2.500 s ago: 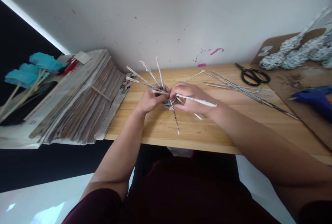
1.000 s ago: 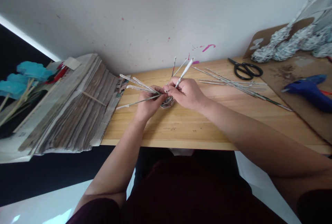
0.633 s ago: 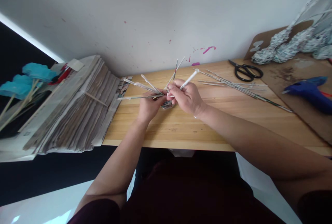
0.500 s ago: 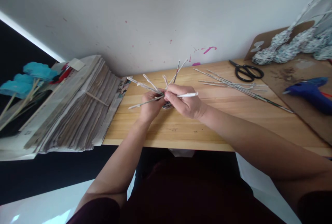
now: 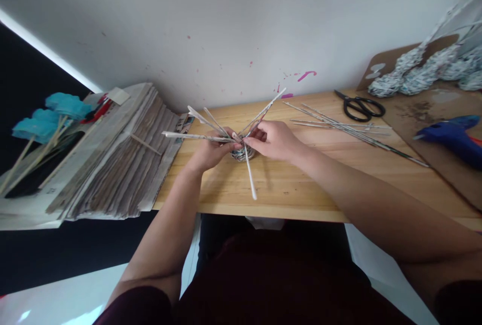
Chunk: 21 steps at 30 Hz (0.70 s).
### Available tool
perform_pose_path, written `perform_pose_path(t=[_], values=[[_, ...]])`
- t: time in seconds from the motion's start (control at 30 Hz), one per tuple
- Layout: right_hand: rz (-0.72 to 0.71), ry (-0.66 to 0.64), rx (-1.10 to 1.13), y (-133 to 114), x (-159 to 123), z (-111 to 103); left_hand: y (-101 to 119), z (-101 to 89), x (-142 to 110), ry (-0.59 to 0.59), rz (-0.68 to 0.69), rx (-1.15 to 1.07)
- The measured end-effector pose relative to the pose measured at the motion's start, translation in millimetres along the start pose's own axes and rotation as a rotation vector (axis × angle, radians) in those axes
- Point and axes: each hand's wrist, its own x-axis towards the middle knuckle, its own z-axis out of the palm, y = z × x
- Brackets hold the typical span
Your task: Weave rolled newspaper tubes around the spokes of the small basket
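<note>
A small woven piece of rolled paper (image 5: pixel 238 154) rests on the wooden table between my hands, with several rolled paper sticks (image 5: pixel 251 177) fanning out of it. One stick points toward me; others lean left, back and right. My left hand (image 5: pixel 214 151) is closed around the left side of the piece, its fingers among the stick bases. With thumb and fingers pinched, my right hand (image 5: pixel 276 140) grips the piece at its right side, by the base of a paper stick. Fingertips of both hands nearly meet and partly hide the weave.
Loose paper sticks (image 5: pixel 350 131) lie to the right, beside black scissors (image 5: pixel 359 106). A blue glue gun (image 5: pixel 450 134) sits on a brown board (image 5: pixel 406 114), with woven paper pieces (image 5: pixel 417 71) behind. At left stand a stack of newspaper (image 5: pixel 113 164) and blue flower-like shapes (image 5: pixel 68 106) on sticks.
The woven piece and its sticks have turned between my hands; one stick now points toward me. My right hand has shifted slightly right, showing more of the weave.
</note>
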Motion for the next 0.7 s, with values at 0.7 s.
perform_pose_path(t=[0.7], values=[[-0.147, -0.082, 0.268, 9.1, -5.6, 14.8, -10.5, 6.2, -10.6, 0.054, 0.051, -0.096]])
